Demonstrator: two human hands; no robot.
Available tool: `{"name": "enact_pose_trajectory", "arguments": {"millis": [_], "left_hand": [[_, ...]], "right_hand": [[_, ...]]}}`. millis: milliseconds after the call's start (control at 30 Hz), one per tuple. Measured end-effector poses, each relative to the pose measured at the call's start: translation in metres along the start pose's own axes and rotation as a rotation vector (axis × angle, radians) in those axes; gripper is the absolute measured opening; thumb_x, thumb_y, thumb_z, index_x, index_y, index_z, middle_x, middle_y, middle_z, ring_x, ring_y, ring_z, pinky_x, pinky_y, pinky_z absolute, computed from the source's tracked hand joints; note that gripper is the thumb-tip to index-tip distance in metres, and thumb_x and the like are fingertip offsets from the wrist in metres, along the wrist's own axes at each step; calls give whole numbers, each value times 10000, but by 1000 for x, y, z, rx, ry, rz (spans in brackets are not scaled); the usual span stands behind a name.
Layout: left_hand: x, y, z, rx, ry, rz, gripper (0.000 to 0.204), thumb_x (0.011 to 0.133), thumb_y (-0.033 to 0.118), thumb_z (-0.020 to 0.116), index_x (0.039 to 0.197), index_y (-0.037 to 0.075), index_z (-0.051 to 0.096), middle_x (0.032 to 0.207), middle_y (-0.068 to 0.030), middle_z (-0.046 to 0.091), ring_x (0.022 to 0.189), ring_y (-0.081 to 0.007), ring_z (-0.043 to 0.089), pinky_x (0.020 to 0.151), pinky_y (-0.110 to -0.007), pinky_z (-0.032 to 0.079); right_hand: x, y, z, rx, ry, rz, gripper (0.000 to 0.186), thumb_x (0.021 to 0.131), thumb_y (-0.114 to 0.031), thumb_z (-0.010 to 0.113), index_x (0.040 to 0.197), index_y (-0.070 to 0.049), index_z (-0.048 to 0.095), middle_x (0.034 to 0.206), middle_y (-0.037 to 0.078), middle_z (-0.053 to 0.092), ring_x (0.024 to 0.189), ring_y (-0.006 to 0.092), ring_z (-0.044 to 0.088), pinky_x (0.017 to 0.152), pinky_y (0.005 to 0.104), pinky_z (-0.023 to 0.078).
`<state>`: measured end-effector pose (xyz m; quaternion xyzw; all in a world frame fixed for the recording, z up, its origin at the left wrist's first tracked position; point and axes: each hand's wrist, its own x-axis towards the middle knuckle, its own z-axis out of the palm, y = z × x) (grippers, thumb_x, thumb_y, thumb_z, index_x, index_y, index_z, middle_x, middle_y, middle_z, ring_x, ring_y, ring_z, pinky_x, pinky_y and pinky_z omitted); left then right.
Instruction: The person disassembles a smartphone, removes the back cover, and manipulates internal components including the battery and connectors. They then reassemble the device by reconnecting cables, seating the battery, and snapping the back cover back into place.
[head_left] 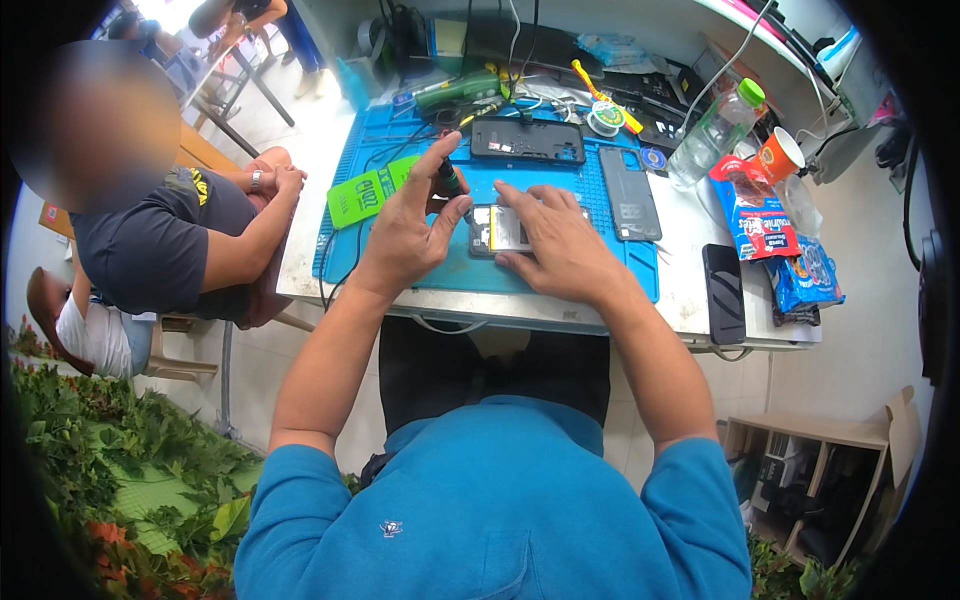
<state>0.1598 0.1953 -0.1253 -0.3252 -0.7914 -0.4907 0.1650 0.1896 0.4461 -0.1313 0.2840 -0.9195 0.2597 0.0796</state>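
Note:
On the blue work mat [385,285] lies an opened phone [507,232], its battery and inner parts bare. My right hand [555,240] spans it, thumb on the near side and fingers along the far side, hiding its right part. Raised just left of the phone, my left hand [412,225] holds a small dark screwdriver [448,178] with a green end; its tip is hidden. Beyond them rests a black phone frame [527,141]. A dark grey back panel [629,194] lies to the right, and a bright green card [358,198] to the left.
Tools and cables crowd the back, with a solder wire spool [605,118]. At right stand a clear bottle [715,135], an orange cup [779,155], snack packets [756,215] and a black phone [724,293]. A seated person [180,240] is close on the left.

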Motion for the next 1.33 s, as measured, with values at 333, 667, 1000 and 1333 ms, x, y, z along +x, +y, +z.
{"name": "enact_pose_trajectory", "arguments": {"millis": [333,667,1000,1333], "left_hand": [[1,0,-6,-47,-46,-9,675,1056,4,760,1655,85,458,1152,-72,720,1028,-139,736,921,-320,646],[10,16,-2,-118,-102,4,537,987,-89,792,1488,55,662,1132,-85,760,1029,-152,768,925,-313,648],[5,5,-1,-188,-91,-73,642,992,-33,828,1558,109,562,1040,-55,780,931,-105,754,866,-301,629],[3,-2,-11,-241,-219,-103,542,1053,26,770,1554,117,582,1237,-79,770,1234,-171,758,1059,-308,591]], "right_hand": [[0,2,3,4,19,-1,906,909,-317,876,1667,-33,471,1419,263,682,1362,435,574,1192,524,438],[-2,4,3,11,41,-12,887,911,-316,874,1661,-48,483,1409,230,698,1367,425,577,1173,533,441],[-2,8,5,4,66,-38,885,906,-329,877,1651,-40,496,1388,224,706,1359,412,588,1170,525,444],[-2,10,6,28,10,10,915,892,-350,888,1672,-81,492,1457,240,676,1383,425,571,1194,522,427]]}}
